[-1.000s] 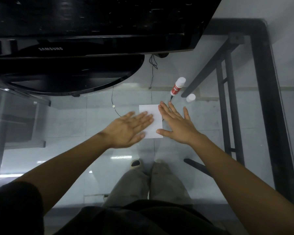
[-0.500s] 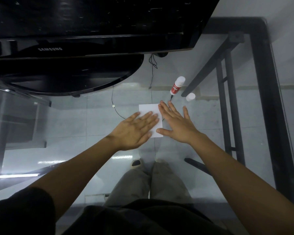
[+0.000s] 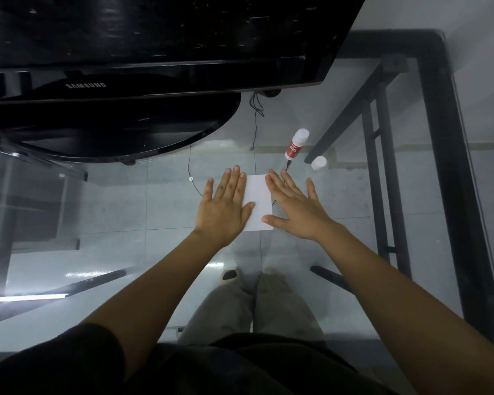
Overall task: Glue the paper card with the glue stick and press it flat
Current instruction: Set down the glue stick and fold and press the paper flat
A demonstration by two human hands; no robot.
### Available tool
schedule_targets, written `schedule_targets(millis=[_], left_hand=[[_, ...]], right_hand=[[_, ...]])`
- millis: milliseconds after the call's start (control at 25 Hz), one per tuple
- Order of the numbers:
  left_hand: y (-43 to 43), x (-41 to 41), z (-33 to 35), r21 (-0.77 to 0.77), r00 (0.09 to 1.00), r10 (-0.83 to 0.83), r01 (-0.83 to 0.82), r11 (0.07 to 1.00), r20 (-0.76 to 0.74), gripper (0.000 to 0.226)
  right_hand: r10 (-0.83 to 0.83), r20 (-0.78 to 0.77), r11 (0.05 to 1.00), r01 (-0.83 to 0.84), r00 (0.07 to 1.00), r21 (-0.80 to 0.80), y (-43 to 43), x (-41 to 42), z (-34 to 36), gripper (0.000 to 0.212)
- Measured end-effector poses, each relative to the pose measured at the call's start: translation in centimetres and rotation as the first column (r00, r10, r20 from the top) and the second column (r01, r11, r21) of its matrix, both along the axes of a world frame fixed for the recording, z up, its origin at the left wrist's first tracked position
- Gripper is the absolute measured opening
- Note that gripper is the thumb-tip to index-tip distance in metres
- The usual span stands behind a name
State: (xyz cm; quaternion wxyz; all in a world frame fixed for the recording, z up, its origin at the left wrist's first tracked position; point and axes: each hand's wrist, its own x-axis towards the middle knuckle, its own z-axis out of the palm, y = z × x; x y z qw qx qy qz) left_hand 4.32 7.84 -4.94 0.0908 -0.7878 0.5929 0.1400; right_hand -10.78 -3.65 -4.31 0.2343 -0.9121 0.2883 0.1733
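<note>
With both palms spread flat, I've got the paper card (image 3: 257,202) lying between them on the glass table (image 3: 120,212), long axis running away from me. Left hand (image 3: 224,208) covers its left edge, right hand (image 3: 294,208) its right, neither grasping anything; pressing inward looks next.

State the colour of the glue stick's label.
Red with white lettering, on the glue stick, seen in the head view.

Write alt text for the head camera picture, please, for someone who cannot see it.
Two bare hands, left hand and right hand, lie flat on either side of a white paper card on a glass table. Beyond it lie an uncapped glue stick, its cap and a Samsung monitor.
</note>
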Motion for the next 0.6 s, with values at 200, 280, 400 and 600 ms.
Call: schedule_targets(millis=[200,280,400,600], left_hand=[[0.2,-0.6,-0.4,-0.032,0.995,0.085,-0.086,0.996,-0.045,0.065],[0.4,-0.6,-0.4,-0.040,0.995,0.080,-0.082,0.996,-0.061,0.065],[0.2,-0.3,-0.1,-0.011,0.991,0.081,-0.083,0.997,-0.111,0.065],[0.5,0.6,1.5,-0.127,0.839,0.147,-0.247,0.961,-0.524,0.063]], right_hand=[[0.001,-0.003,1.000,-0.001,1.000,-0.010,0.2,0.1,0.0,0.086],[-0.011,-0.011,0.999,0.011,1.000,-0.033,0.6,0.3,0.0,0.085],[-0.073,0.032,0.996,0.075,0.997,-0.058,1.3,0.4,0.2,0.083],[-0.209,0.258,0.975,0.223,0.943,-0.023,2.2,-1.5,0.3,0.062]])
